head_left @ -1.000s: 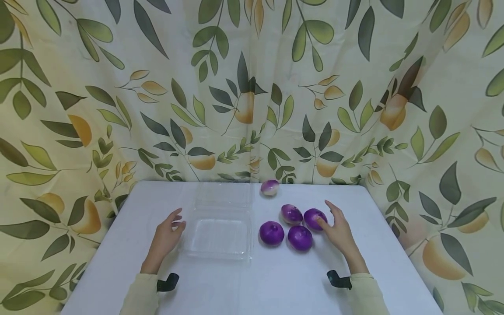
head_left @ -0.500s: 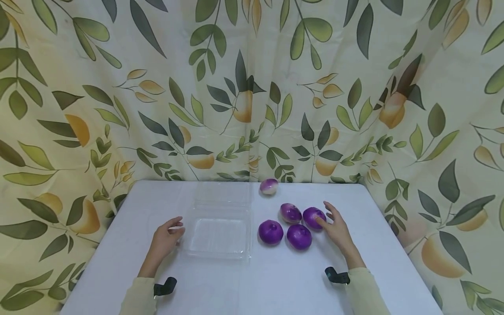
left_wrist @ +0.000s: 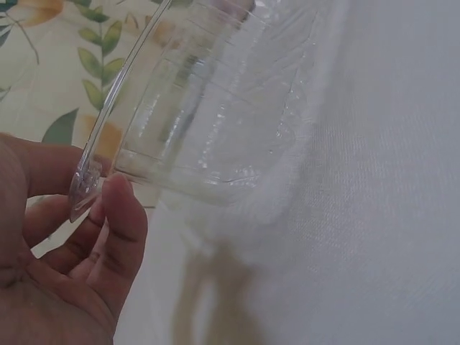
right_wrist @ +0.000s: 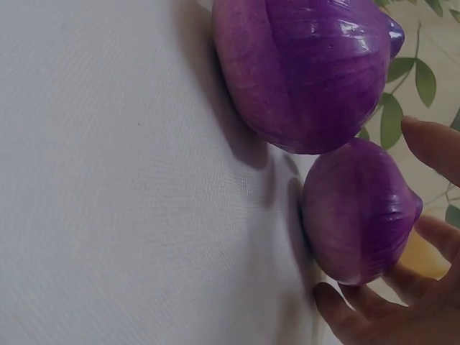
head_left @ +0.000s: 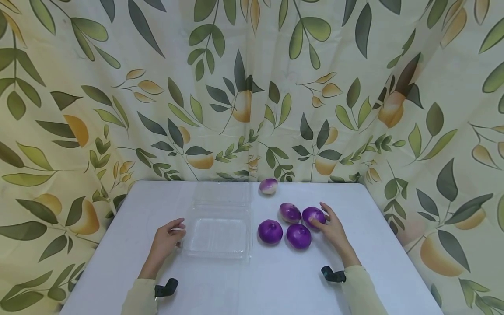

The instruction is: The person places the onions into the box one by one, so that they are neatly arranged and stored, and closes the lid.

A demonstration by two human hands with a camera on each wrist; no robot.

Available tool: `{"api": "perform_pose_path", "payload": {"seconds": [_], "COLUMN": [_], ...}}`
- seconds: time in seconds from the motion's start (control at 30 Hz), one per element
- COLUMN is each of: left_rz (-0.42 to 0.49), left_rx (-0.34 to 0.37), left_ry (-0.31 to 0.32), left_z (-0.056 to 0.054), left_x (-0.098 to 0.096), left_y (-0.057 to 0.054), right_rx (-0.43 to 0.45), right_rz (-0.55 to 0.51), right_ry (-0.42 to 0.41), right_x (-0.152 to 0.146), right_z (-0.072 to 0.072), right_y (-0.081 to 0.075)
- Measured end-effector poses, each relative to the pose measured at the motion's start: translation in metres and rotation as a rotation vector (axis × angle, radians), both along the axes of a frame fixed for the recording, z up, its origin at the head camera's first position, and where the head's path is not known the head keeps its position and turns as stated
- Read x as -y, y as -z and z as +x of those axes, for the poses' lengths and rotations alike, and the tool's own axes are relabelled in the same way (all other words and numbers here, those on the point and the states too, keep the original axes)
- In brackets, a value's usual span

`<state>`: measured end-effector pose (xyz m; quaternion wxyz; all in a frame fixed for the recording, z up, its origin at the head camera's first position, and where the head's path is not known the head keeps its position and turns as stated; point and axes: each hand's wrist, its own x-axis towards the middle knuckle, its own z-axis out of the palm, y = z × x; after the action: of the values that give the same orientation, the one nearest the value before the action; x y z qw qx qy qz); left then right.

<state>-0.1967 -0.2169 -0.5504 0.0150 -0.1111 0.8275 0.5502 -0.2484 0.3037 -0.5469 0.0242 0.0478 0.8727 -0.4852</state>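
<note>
Nearest, two pale sleeves (head_left: 139,297) reach in over the white desk (head_left: 271,291), each wrist with a small black device (head_left: 167,288). The person's left hand (head_left: 166,240) is at the left side of a clear plastic box (head_left: 217,255), its thumb and fingers pinching the rim, as the left wrist view shows. The box looks light, thin and springy, likely to flex or skid if pushed; the firm rim seems the sound place to hold it.

Right of the box lie a near-left onion (head_left: 270,232) and a near-right onion (head_left: 299,237), both deep purple. Just beyond the latter, the right onion (head_left: 311,213) sits within the right hand (head_left: 335,232), whose fingers are spread wide about it; the right wrist view shows the thumb apart from the skin, with no firm hold. It appears stiff, smooth and rather slippery, its weight untold; a grasp across the widest part, thumb opposite fingers, should suit it.

Farther left is a mottled onion (head_left: 290,212). Beyond, the box's lid (head_left: 222,192) lies folded back, and a pale-ended onion (head_left: 268,187) rests near the far edge, before a leaf-patterned curtain (head_left: 275,131).
</note>
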Motion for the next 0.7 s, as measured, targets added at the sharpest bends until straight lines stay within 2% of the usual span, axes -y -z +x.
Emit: {"api": "perform_pose_path", "payload": {"seconds": [0.3,0.47,0.7], "left_rz": [0.034,0.048,0.076], "left_rx": [0.001,-0.016,0.012], "left_ry": [-0.017,-0.029,-0.027], "left_z": [-0.001,-0.004,-0.004], "left_x": [-0.001,0.000,0.000], "left_y": [0.002,0.002,0.002], "right_rx": [0.018,-0.003,0.024], "right_rz": [0.025,0.040,0.079], "right_ry": [0.005,0.008,-0.006], "right_x": [0.001,0.003,0.004], "right_z": [-0.004,-0.008,-0.007], "right_y": [0.007,0.009,0.012]}}
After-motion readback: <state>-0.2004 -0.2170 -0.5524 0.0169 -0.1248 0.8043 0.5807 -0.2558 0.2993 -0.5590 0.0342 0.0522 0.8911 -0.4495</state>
